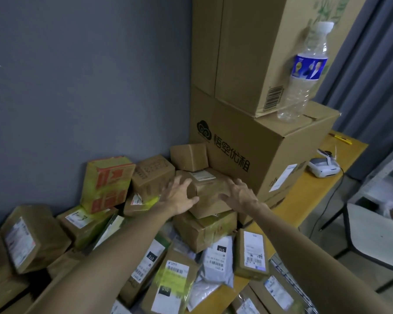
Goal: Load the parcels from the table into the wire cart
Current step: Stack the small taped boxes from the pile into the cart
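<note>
A brown taped parcel with a white label sits on top of the heap of parcels on the yellow table. My left hand is at its left side with fingers spread, the thumb touching its front left corner. My right hand is at its right side, fingers spread and straight, close to or touching the box. Neither hand has closed round it. The wire cart shows only as a strip of metal grid at the bottom right, with parcels inside.
Two big cartons are stacked at the back right, with a plastic water bottle on the lower one. A red-and-yellow box leans on the grey wall. A white label printer and a chair are on the right.
</note>
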